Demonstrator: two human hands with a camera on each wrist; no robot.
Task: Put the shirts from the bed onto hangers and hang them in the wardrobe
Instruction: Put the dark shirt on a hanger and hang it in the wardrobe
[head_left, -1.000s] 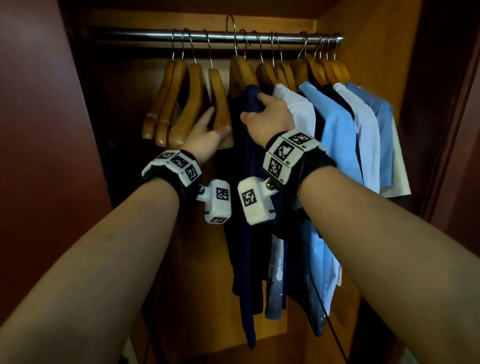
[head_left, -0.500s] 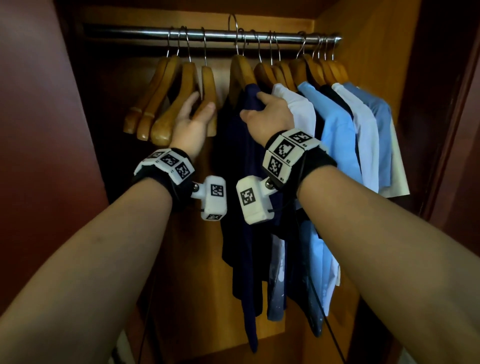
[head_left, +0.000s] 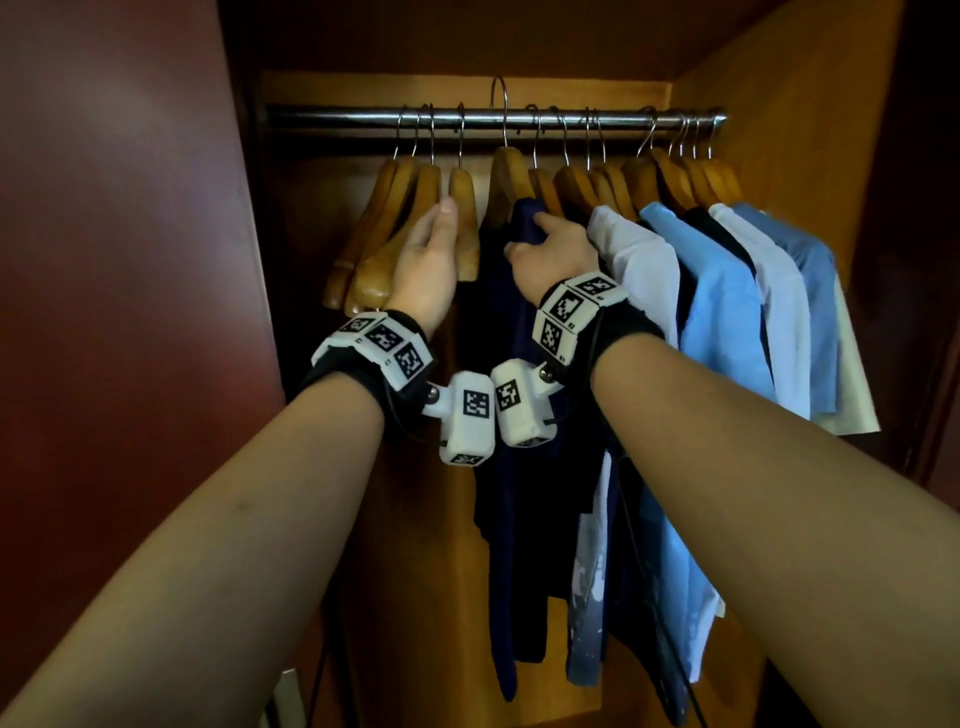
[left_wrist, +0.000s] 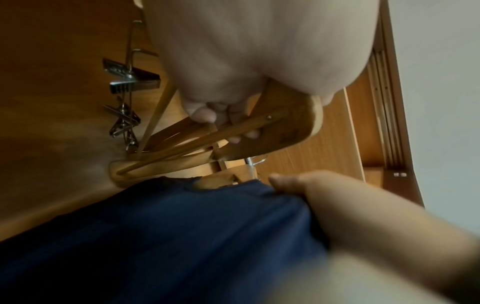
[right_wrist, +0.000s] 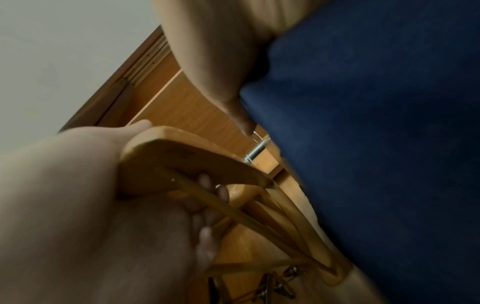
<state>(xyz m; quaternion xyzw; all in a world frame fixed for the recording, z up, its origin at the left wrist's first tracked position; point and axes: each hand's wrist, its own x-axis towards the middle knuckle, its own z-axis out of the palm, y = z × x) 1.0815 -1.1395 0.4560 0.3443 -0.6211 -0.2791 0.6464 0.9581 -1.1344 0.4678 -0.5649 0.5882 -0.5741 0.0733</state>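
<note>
A home bedroom closet: a wooden wardrobe (head_left: 769, 156) with a metal rail (head_left: 493, 120), wooden hangers (head_left: 410, 228) and a row of hung shirts (head_left: 727, 312) inside it.

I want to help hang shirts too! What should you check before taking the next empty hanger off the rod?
1. Left hand on an empty hanger: ok, thumb on one side, fingers on the other.
2. Is that hanger bare? ok, no shirt on it.
3. Navy shirt out of the way: ok, the right hand holds its shoulder aside, leaving a gap.
4. Navy shirt's hook properly over the rod: cannot tell, it stands taller than the others.
5. Neighbouring empty hangers free of the chosen one: cannot tell, their lower bars cross in the left wrist view.
6. Other hung shirts settled: ok, all hang from the rod.
</note>
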